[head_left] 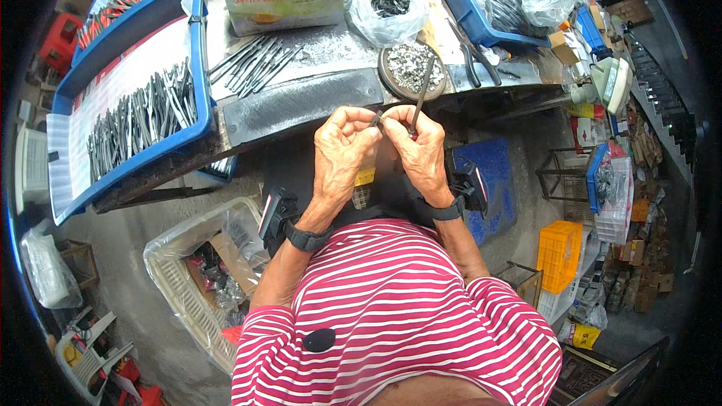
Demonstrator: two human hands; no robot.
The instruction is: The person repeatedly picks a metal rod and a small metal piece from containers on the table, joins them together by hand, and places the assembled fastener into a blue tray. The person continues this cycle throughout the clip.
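A small dark metal piece (375, 122) is pinched between thumb and fingertips of the left hand (342, 149), which is curled nearly closed around it. A thin tool with a red grip and a dark shaft (420, 98) is held in the right hand (420, 152), whose fingers are closed about the grip; the shaft slants up and away over the round dish of small silvery parts (411, 68). Both hands are raised together just in front of the tabletop (316, 98) edge, touching or nearly so at the fingertips.

The step is judged to be fine fitting work on the small piece. It would be done best with the piece kept steady by the left hand, the wrists braced close together, and the tool tip guided slowly, so that nothing slips from the pinch and falls to the floor below.

The piece itself looks dark, short and narrow; most of it is hidden by the fingers, so its exact shape cannot be told. Further left, grey plier-like parts lie heaped in a blue tray (197, 53), and loose ones (252, 60) lie on the tabletop.
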